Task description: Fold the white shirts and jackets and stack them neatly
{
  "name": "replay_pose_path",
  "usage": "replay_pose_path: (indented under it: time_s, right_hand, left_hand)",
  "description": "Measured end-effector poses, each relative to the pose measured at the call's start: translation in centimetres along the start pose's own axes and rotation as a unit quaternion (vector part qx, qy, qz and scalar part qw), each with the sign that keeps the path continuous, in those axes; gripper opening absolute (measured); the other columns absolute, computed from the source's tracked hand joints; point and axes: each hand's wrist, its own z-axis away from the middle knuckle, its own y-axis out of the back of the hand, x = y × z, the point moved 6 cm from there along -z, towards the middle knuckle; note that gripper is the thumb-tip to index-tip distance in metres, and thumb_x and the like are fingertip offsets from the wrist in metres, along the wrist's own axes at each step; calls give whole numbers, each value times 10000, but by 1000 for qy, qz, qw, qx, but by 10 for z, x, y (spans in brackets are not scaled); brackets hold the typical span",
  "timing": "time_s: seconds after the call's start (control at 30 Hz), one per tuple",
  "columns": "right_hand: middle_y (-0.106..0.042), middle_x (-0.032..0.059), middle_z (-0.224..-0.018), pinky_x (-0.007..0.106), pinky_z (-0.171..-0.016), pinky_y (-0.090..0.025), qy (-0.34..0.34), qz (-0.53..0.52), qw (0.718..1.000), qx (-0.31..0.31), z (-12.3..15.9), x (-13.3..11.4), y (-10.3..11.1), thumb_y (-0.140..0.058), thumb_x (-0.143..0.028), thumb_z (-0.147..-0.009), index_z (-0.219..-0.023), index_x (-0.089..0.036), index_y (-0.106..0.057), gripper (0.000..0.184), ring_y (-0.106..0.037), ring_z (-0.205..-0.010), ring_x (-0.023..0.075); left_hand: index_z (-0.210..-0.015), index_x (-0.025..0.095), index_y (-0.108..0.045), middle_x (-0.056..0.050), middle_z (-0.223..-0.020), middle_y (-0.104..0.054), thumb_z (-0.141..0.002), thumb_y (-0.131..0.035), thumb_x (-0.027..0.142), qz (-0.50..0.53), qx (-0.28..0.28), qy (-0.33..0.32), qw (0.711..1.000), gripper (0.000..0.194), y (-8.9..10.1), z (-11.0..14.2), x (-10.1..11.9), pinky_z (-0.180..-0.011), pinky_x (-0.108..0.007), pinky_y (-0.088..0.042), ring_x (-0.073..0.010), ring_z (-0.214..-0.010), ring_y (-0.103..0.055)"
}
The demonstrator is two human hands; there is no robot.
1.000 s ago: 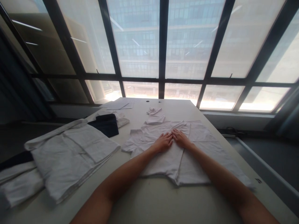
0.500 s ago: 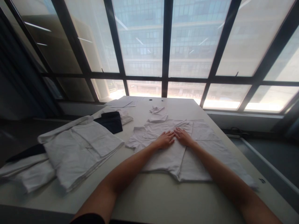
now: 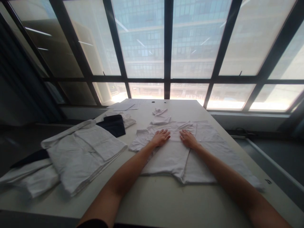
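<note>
A white garment [image 3: 172,161] lies spread out on the table, its kind not fully clear, with a long fold or seam running through its middle. My left hand [image 3: 161,137] rests flat on its left part, fingers stretched out towards the right. On the same cloth, close to the middle seam, my right hand [image 3: 188,138] lies flat with its fingers pointing up and to the left. A strip of white fabric shows between the two hands. Neither hand grips the cloth. Small wrinkles run along the garment's far edge.
To the left lies a stack of folded white cloth [image 3: 83,152] with a dark navy piece [image 3: 112,125] behind it. Small white scraps [image 3: 161,117] lie beyond the garment. Paper sheets [image 3: 124,105] rest at the far left of the white table [image 3: 152,202]. Large windows [image 3: 144,41] stand behind.
My hands were nearly touching and have moved apart. The left hand slid left across the cloth, while the right shifted slightly right. The garment lies as before.
</note>
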Motion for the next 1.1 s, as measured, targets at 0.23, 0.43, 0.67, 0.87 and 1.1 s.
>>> replay_pose_path:
  time_s: [0.23, 0.43, 0.67, 0.87, 1.1]
  right_hand:
    - [-437, 172, -1541, 463, -1160, -290, -44, 18, 999, 13, 0, 7, 0, -388, -323, -1001, -1419, -148, -525, 474, -365, -1438, 289]
    - [-391, 169, -1572, 502, -1174, -252, -65, 16, 998, 0, -1, 15, -1, -362, -356, -1011, -1464, -148, -472, 510, -308, -1467, 299]
    - [-186, 141, -1662, 610, -1168, -185, -147, 10, 987, -62, -1, 42, -4, -264, -508, -1022, -1579, -198, -288, 638, -170, -1519, 315]
    - [-211, 153, -1653, 606, -1167, -196, -176, 9, 983, -52, -1, 64, -2, -241, -499, -1015, -1592, -177, -246, 660, -190, -1513, 315]
    - [-202, 143, -1658, 576, -1184, -158, -234, 10, 970, -63, 0, 109, 2, -234, -522, -1008, -1585, -203, -285, 661, -172, -1516, 329]
  left_hand:
    - [-1537, 292, -352, -67, -1631, -305, -1056, -164, 522, -3, 42, 16, 999, 566, 3, 2, 6, -1188, -583, -203, -296, -1510, -233]
    - [-1524, 293, -375, -63, -1628, -313, -1049, -178, 553, -1, 31, -6, 1000, 576, -2, 2, 19, -1189, -591, -188, -292, -1513, -226]
    - [-1530, 264, -375, -77, -1641, -277, -1047, -242, 513, 2, 8, -1, 1000, 559, -2, 3, 19, -1195, -587, -174, -305, -1516, -209]
    - [-1530, 272, -377, -68, -1641, -277, -1044, -257, 490, 6, 6, 3, 1000, 545, -2, 3, 19, -1199, -578, -171, -298, -1515, -217]
    - [-1530, 260, -379, -69, -1640, -280, -1041, -266, 476, 11, 6, 5, 1000, 546, 0, 4, 20, -1201, -573, -171, -300, -1514, -219]
